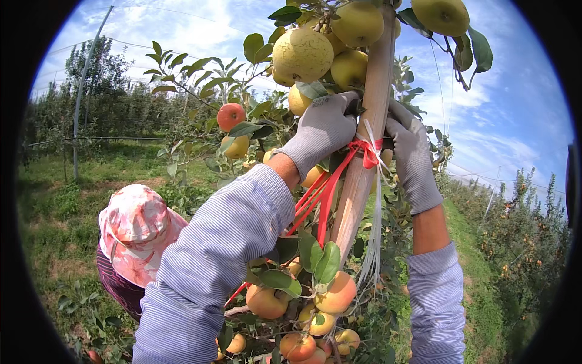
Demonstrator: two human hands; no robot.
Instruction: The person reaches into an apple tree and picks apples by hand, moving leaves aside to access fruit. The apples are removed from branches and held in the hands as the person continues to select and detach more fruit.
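Note:
A wooden post (363,182) leans through the middle of an apple tree, with red ribbon (330,195) and white plastic twine (373,236) tied round it. My left hand (325,127), in a grey knit glove, reaches to the post's left side, just under a cluster of yellow-green apples (302,53). On the right side my gloved right hand (409,150) curls behind the post. The fingertips of both hands are partly hidden by the post and leaves, so whether they hold anything is unclear.
A person in a pink patterned sun hat (138,227) is close by at lower left. Ripening apples (298,346) hang on branches below my arms; a red apple (231,117) hangs at left. A metal trellis pole (86,82) and more tree rows stand beyond.

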